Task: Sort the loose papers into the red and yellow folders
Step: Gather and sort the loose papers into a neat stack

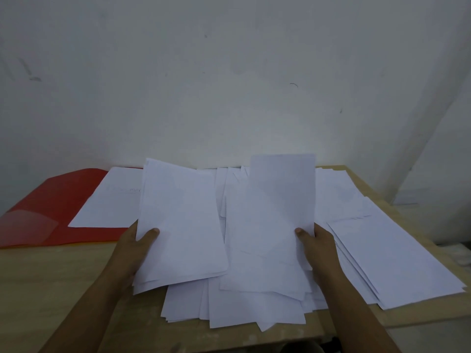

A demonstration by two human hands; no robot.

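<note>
Near desk's [51, 271] front edge, left hand [132, 247] and right hand [319, 247] each pinching loose papers [254, 309]: light, floppy, slippery, best gripped mid-edge; red folder [51, 200] open at left, yellow barely showing beneath.

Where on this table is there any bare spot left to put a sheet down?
Bare wood shows at the front left, between the red folder, the left hand and the table's near edge. The middle and right are crowded with loose papers. The right hand holds sheets too.
</note>
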